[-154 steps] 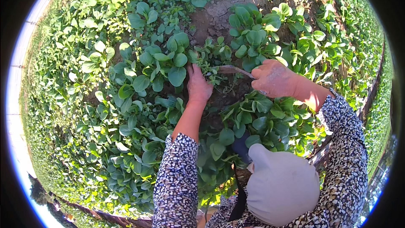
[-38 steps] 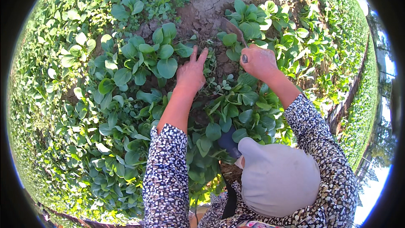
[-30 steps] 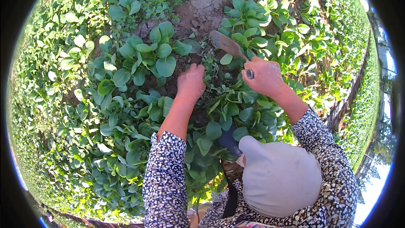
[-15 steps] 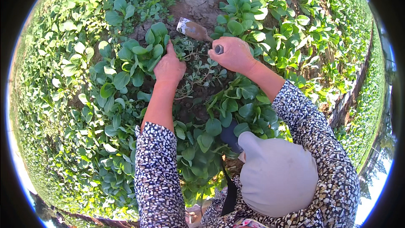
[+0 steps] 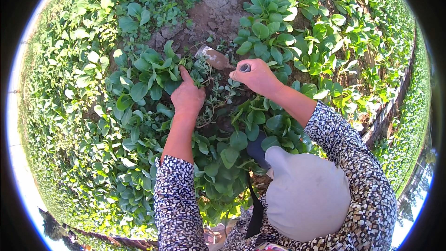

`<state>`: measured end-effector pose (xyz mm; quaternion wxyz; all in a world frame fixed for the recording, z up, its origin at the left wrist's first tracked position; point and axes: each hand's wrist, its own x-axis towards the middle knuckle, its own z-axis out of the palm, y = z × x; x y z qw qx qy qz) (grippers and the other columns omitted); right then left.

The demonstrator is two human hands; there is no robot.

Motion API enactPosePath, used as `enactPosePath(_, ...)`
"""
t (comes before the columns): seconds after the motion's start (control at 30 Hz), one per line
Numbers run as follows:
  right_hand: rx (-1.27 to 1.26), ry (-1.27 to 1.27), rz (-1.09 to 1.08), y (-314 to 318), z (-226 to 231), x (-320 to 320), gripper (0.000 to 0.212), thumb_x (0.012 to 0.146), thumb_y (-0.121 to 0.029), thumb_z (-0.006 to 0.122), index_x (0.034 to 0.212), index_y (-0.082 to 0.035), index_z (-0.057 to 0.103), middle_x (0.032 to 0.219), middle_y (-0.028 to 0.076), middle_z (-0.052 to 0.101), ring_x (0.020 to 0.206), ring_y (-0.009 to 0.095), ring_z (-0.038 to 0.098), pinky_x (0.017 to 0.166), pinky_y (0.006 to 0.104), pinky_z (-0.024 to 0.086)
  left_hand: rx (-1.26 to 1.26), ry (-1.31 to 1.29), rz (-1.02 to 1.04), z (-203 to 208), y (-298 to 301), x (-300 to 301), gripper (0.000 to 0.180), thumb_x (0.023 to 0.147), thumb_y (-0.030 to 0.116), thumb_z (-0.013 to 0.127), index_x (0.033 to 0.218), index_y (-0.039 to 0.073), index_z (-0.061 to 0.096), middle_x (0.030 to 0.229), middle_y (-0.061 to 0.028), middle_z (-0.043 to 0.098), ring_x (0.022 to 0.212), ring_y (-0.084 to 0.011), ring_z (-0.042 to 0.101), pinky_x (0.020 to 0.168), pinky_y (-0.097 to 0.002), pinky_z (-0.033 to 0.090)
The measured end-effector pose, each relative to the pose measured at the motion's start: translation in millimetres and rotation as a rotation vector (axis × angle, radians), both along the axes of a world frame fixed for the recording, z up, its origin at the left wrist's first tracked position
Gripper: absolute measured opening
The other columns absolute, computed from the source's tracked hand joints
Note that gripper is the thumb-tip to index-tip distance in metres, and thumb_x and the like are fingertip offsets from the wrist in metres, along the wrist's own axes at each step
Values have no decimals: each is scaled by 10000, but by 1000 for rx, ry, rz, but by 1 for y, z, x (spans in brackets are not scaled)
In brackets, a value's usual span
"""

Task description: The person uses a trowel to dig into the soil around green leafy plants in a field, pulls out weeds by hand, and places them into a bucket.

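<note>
My right hand (image 5: 260, 78) is closed around the grey-tipped handle of a small hand trowel (image 5: 216, 59). The trowel's worn, soil-coated blade points left, down among low sprawling weeds (image 5: 221, 95). My left hand (image 5: 188, 97) rests against a leafy green plant (image 5: 151, 72) with broad, rounded leaves. One finger is stretched out along the leaves, which lean to the left; the other fingers are partly hidden by foliage and the hand itself. The weeds spread between my two hands, and the blade's tip lies a short way right of my left fingertip.
Bare cracked soil (image 5: 223, 4) lies beyond the trowel. More leafy green plants (image 5: 272, 18) stand at the far right, and others (image 5: 232, 151) grow close in front of me. A pale cloth-covered head (image 5: 309, 195) fills part of the lower right, near my right sleeve.
Both hands and the trowel appear lower in the picture, partly because the view shifted. The plant's leaves by my left hand lean further left, and the trowel blade sits deeper among the weeds.
</note>
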<state>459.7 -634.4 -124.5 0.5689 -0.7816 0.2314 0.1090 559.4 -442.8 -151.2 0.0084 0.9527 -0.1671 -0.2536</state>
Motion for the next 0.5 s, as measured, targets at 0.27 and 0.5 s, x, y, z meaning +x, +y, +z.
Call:
enactPosePath(0.27, -218, -36, 155, 2, 1, 36, 305, 788, -264, 660, 684, 1, 550, 553, 105, 451, 530, 212, 396, 562, 368, 400, -14, 17, -2, -6, 3, -1, 1035, 776, 327, 684, 1492, -22, 24, 888, -197, 690, 834, -353, 678, 751, -431, 526)
enactPosePath(0.5, -281, -47, 162, 13, -1, 52, 269, 753, -287, 642, 698, -28, 594, 607, 140, 557, 579, 308, 511, 598, 408, 432, -39, 45, 26, -1, -1, -3, 1017, 773, 306, 669, 1484, -32, 24, 901, -212, 687, 842, -374, 674, 764, -440, 522)
